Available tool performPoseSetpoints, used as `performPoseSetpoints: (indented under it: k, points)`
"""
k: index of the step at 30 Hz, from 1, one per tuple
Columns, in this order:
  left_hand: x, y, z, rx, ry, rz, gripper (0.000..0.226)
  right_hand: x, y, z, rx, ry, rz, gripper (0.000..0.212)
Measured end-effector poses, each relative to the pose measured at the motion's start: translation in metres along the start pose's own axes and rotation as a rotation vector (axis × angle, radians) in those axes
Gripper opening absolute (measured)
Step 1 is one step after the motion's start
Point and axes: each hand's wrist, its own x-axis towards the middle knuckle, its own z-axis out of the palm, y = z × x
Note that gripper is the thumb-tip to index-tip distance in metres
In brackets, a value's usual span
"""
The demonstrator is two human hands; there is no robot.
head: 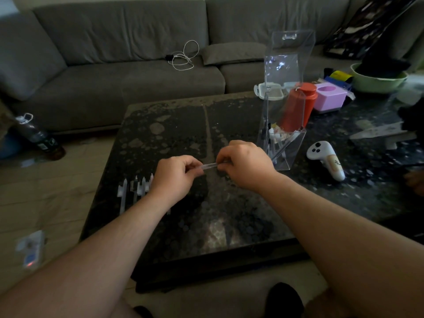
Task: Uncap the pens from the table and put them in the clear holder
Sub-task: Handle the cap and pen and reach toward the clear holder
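Pinching pen (210, 166) at both ends: left hand (176, 174) fingers on one end, right hand (243, 164) on the other. Likely light, stiff, slick plastic; grip cap w/ fingertips, barrel close beside.

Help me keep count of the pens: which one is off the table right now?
The pen held between the left hand and right hand; the other pens lie in a row on the table, beside the left hand.
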Motion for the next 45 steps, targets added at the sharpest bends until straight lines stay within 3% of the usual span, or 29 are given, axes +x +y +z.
performPoseSetpoints:
  k: [8,18,23,28,32,35,37,41,45]
  points:
    - [-0.003,0.003,0.001,0.08,0.076,0.103,0.012,-0.005,-0.005,-0.001,0.06,-0.041,0.089,0.007]
    - [-0.004,0.016,0.009,-0.112,0.134,0.098,0.012,-0.011,-0.005,0.001,-0.046,0.005,0.064,0.019]
    - [-0.001,0.032,0.017,-0.323,0.197,0.148,0.018,-0.012,-0.007,-0.004,0.122,0.158,0.004,0.021]
    - [-0.004,0.059,0.028,-0.472,0.184,0.2,0.022,-0.011,-0.008,-0.045,0.322,0.349,0.051,0.009]
    - [-0.006,0.07,0.041,-0.344,0.093,0.272,0.025,-0.01,-0.002,-0.09,0.5,0.585,0.157,0.007]
    - [-0.005,0.065,0.048,-0.2,0.06,0.329,0.025,-0.01,0.015,-0.114,0.491,0.784,0.185,0.011]
    - [-0.004,0.061,0.05,-0.156,0.034,0.347,0.022,-0.01,0.029,-0.119,0.414,0.828,0.231,0.009]
    - [0.001,0.051,0.053,-0.072,-0.02,0.298,0.019,-0.006,0.064,-0.099,0.155,0.665,0.338,0.007]
    - [0.003,0.046,0.055,-0.067,-0.04,0.286,0.018,-0.004,0.081,-0.075,-0.013,0.447,0.381,0.023]
